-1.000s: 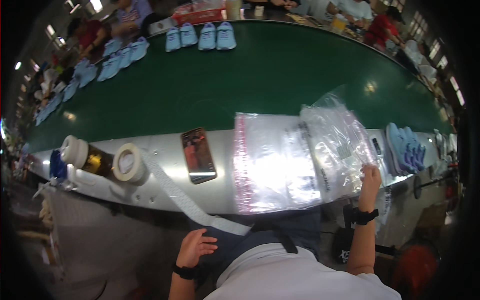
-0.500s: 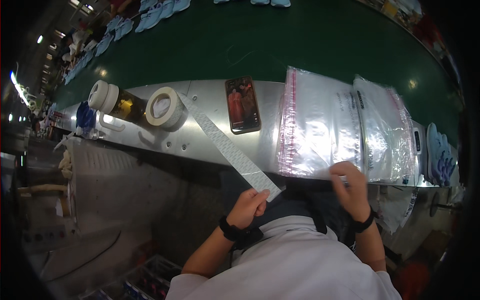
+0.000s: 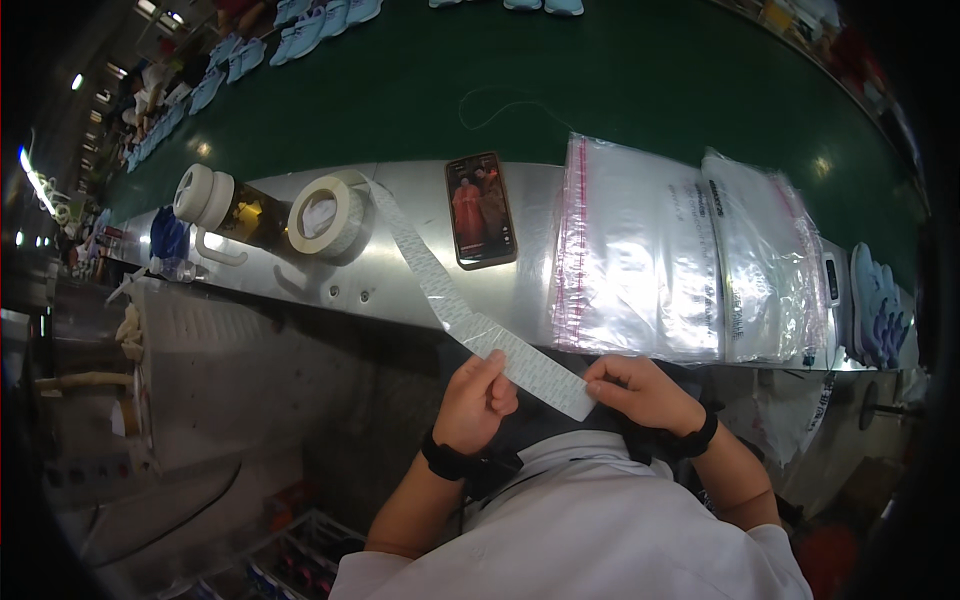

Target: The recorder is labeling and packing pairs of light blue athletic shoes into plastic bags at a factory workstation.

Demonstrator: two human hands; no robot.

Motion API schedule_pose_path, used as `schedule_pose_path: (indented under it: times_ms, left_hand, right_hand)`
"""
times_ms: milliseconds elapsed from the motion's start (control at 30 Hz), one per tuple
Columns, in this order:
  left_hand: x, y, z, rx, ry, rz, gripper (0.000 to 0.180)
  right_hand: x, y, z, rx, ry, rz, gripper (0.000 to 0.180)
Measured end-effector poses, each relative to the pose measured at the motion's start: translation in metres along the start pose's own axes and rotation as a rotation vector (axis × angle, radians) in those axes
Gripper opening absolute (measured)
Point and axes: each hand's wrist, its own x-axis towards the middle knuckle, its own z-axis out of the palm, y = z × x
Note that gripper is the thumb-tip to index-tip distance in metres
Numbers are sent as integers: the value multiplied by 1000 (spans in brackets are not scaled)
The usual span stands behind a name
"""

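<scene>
A pale printed sticker strip [image 3: 420,258] runs from a thick roll [image 3: 352,228] on the metal ledge down toward me. My left hand [image 3: 474,402] pinches the strip's lower edge between thumb and fingers. My right hand [image 3: 645,392] grips the strip's free end between thumb and forefinger. Between my hands the strip lies slanted and fairly flat, with a crease or joint near the ledge's edge. Stacked clear plastic bags [image 3: 640,250] with pink-edged seams lie just beyond my right hand. Both wrists carry black bands.
A phone [image 3: 480,212] playing a video lies beside the strip. Left of the roll stands a lidded bottle [image 3: 245,212] of yellowish liquid. A second bag stack [image 3: 768,260] and light blue shoes [image 3: 878,308] are at the right. Beyond the ledge runs a green belt [image 3: 600,70].
My right hand has come left from the bags and taken the strip's free end. My left hand has shifted slightly left and up along the strip.
</scene>
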Motion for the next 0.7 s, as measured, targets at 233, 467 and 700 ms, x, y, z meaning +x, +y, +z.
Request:
schedule_pose_path:
  times_ms: [233,467,700]
  left_hand:
    - [-8,-10,1,561,357,393,12]
    - [-30,-21,23,1235,159,673,21]
    - [-18,-28,19,911,-14,480,14]
  right_hand:
    - [7,-8,4,-58,122,-35,12]
    - [19,-15,16,-159,54,-197,8]
    - [28,-4,24,-82,144,-177,17]
